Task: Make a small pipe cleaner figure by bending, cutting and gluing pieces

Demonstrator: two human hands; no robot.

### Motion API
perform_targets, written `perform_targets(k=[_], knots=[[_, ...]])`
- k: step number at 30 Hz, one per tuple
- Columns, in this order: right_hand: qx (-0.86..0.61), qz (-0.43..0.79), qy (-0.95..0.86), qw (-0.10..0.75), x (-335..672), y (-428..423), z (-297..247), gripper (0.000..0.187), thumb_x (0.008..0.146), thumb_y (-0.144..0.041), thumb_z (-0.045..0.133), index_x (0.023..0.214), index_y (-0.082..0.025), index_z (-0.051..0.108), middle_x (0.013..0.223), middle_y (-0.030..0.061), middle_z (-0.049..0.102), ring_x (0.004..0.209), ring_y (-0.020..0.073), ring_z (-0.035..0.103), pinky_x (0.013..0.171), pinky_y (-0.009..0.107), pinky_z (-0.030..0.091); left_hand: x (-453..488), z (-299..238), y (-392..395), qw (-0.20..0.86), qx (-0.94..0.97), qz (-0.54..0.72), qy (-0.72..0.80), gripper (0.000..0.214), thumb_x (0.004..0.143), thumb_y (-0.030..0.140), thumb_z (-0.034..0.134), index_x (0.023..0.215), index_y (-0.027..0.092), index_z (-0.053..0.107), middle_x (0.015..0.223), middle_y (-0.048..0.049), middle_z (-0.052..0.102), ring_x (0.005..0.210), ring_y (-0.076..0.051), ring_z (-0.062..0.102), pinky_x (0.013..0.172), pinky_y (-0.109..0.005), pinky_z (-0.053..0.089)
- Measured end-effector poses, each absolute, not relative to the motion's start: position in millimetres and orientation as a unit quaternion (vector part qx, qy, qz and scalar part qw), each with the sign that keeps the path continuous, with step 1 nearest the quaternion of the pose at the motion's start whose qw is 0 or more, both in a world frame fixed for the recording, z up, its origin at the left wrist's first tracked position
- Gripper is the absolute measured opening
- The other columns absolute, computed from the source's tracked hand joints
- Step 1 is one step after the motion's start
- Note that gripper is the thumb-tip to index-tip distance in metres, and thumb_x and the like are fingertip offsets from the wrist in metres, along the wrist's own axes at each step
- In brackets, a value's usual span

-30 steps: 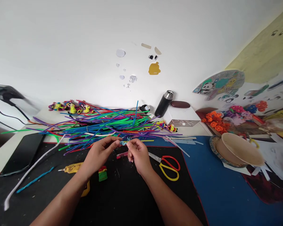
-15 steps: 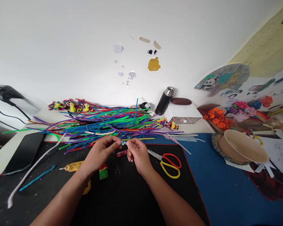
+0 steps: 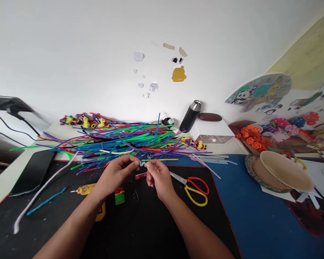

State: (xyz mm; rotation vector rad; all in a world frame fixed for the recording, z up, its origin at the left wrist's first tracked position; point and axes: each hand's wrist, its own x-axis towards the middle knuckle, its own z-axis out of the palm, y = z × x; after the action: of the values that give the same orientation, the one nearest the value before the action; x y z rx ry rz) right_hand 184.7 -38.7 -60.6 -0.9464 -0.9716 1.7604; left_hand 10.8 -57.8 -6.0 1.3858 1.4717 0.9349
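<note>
A short, wavy light-blue pipe cleaner piece (image 3: pixel 143 163) spans the small gap between my fingertips. My left hand (image 3: pixel 120 172) pinches one end with thumb and forefinger. On its other end, my right hand (image 3: pixel 160 177) is closed in a similar pinch, the remaining fingers curled. Just behind lies another small light-blue curled piece (image 3: pixel 149 157). Scissors (image 3: pixel 179 178) with red and yellow handles rest right of my right hand. A yellow glue gun (image 3: pixel 86 189), partly hidden by my left forearm, and a small red-and-green block (image 3: pixel 120 198) lie on the black mat.
Behind my hands spreads a heap of colourful pipe cleaners (image 3: pixel 135 142). A black thermos (image 3: pixel 190 117) stands beside a white box (image 3: pixel 214 131). At left are a phone (image 3: pixel 34 172), a white cord (image 3: pixel 43 189) and a twisted blue pipe cleaner (image 3: pixel 46 202). A bowl (image 3: pixel 284 171) sits at right.
The whole scene has shifted slightly to the right in view. Both hands keep their pinch, and slightly more of the wavy light-blue piece shows between the fingertips.
</note>
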Motion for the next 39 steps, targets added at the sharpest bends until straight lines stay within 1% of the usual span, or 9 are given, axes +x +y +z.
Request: perform_targets(k=[5, 11, 14, 19, 25, 31, 34, 36, 39], knots=[[-0.39, 0.698, -0.402, 0.446, 184.5, -38.2, -58.9, 0.042, 0.084, -0.059, 0.077, 0.088, -0.019, 0.064, 0.051, -0.0089, 0.052, 0.038, 0.008, 0.045, 0.038, 0.02, 0.03, 9.1, -2.3, -58.6, 0.441, 0.566, 0.373, 0.588, 0.045, 0.09, 0.064, 0.065, 0.086, 0.02, 0.073, 0.079, -0.0013, 0.071, 0.069, -0.017, 0.058, 0.066, -0.027, 0.046], [-0.395, 0.688, -0.421, 0.441, 187.2, -38.3, -54.1, 0.044, 0.084, -0.061, 0.076, 0.091, -0.019, 0.066, 0.051, -0.0086, 0.051, 0.038, 0.0083, 0.045, 0.038, 0.02, 0.028, -0.8, 2.8, -65.0, 0.451, 0.558, 0.372, 0.59, 0.05, 0.09, 0.069, 0.063, 0.081, 0.02, 0.071, 0.076, -0.0024, 0.069, 0.064, -0.016, 0.054, 0.059, -0.025, 0.043], [-0.387, 0.682, -0.454, 0.424, 186.8, -39.4, -48.8, 0.043, 0.086, -0.06, 0.075, 0.095, -0.019, 0.067, 0.051, -0.0086, 0.051, 0.037, 0.0086, 0.045, 0.038, 0.021, 0.028, -9.2, 1.4, -71.3, 0.452, 0.562, 0.366, 0.589, 0.051, 0.09, 0.069, 0.064, 0.082, 0.02, 0.071, 0.077, -0.0026, 0.068, 0.067, -0.017, 0.055, 0.061, -0.025, 0.044], [-0.369, 0.66, -0.522, 0.395, 181.6, -43.3, -41.5, 0.037, 0.09, -0.056, 0.071, 0.097, -0.02, 0.067, 0.051, -0.0088, 0.051, 0.038, 0.009, 0.044, 0.039, 0.021, 0.03, -22.3, -6.1, -82.9, 0.457, 0.553, 0.368, 0.592, 0.049, 0.089, 0.069, 0.065, 0.084, 0.02, 0.073, 0.079, -0.0032, 0.071, 0.067, -0.018, 0.059, 0.061, -0.026, 0.048], [-0.371, 0.649, -0.564, 0.351, 169.9, -47.6, -37.2, 0.029, 0.092, -0.049, 0.069, 0.095, -0.02, 0.067, 0.056, -0.0086, 0.052, 0.04, 0.0083, 0.045, 0.041, 0.022, 0.031, -35.5, -6.3, -94.9, 0.476, 0.526, 0.392, 0.586, 0.048, 0.086, 0.069, 0.069, 0.088, 0.021, 0.075, 0.08, -0.0043, 0.072, 0.073, -0.02, 0.065, 0.065, -0.027, 0.052], [-0.368, 0.635, -0.6, 0.318, 149.3, -49.9, -32.5, 0.022, 0.094, -0.042, 0.067, 0.09, -0.021, 0.066, 0.055, -0.0087, 0.051, 0.041, 0.0087, 0.046, 0.043, 0.022, 0.034, -51.8, -8.0, -105.8, 0.468, 0.527, 0.397, 0.588, 0.046, 0.088, 0.066, 0.069, 0.086, 0.021, 0.076, 0.078, -0.004, 0.072, 0.069, -0.019, 0.063, 0.061, -0.025, 0.051], [-0.36, 0.628, -0.618, 0.305, 137.8, -50.3, -33.9, 0.02, 0.094, -0.041, 0.067, 0.089, -0.021, 0.066, 0.056, -0.0085, 0.053, 0.04, 0.0088, 0.046, 0.043, 0.022, 0.034, -61.3, -11.0, -110.2, 0.471, 0.516, 0.404, 0.59, 0.046, 0.087, 0.067, 0.07, 0.087, 0.021, 0.077, 0.08, -0.0048, 0.073, 0.072, -0.02, 0.066, 0.063, -0.027, 0.053], [-0.36, 0.626, -0.625, 0.296, 131.8, -50.1, -35.0, 0.02, 0.094, -0.041, 0.068, 0.089, -0.022, 0.066, 0.057, -0.0081, 0.054, 0.04, 0.0091, 0.047, 0.043, 0.022, 0.035, -68.6, -12.6, -112.2, 0.476, 0.506, 0.41, 0.591, 0.048, 0.086, 0.067, 0.07, 0.092, 0.02, 0.078, 0.081, -0.0054, 0.074, 0.072, -0.021, 0.068, 0.064, -0.028, 0.054], [-0.368, 0.623, -0.627, 0.289, 126.9, -48.8, -36.1, 0.02, 0.094, -0.041, 0.069, 0.087, -0.023, 0.067, 0.057, -0.0077, 0.054, 0.04, 0.0095, 0.047, 0.043, 0.023, 0.034, -79.4, -13.6, -115.3, 0.46, 0.493, 0.425, 0.604, 0.054, 0.086, 0.067, 0.071, 0.113, 0.021, 0.076, 0.084, -0.0054, 0.076, 0.075, -0.024, 0.071, 0.066, -0.031, 0.057]])
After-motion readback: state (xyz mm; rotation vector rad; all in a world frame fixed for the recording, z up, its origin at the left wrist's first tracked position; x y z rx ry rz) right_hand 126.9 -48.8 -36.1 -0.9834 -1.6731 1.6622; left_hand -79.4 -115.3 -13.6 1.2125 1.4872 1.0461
